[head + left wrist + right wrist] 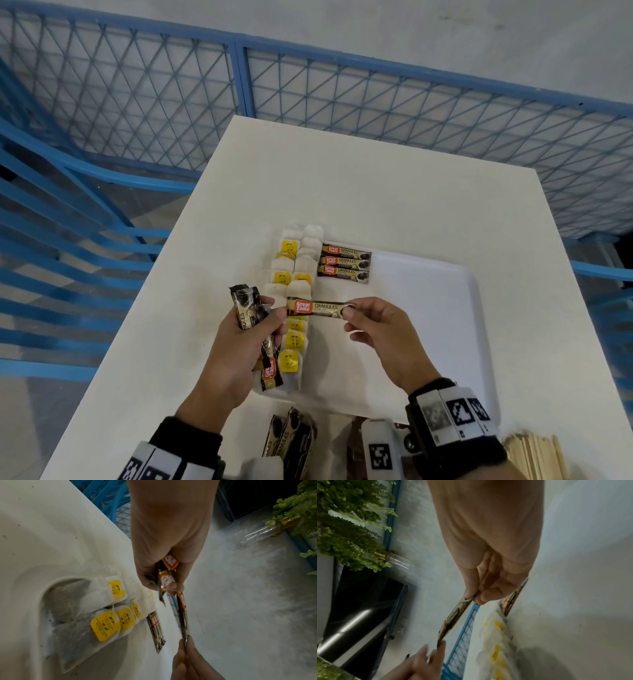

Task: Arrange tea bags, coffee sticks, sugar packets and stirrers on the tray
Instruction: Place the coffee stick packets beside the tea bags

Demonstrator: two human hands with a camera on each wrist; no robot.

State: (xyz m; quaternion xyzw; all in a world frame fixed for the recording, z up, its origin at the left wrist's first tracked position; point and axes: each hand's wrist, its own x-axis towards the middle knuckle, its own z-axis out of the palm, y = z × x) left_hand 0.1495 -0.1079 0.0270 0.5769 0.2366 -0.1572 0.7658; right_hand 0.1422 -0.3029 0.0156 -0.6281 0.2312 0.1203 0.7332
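A white tray lies on the white table. Along its left side run two rows of tea bags with yellow tags. Three coffee sticks lie side by side at the tray's far edge. My left hand grips a bundle of coffee sticks above the tea bags. My right hand pinches the right end of one coffee stick, held level over the tray; its left end meets my left fingers. The left wrist view shows this stick stretched between both hands.
More coffee sticks lie on the table at the near edge. Wooden stirrers lie at the bottom right. A blue mesh fence surrounds the table. The tray's right half holds nothing.
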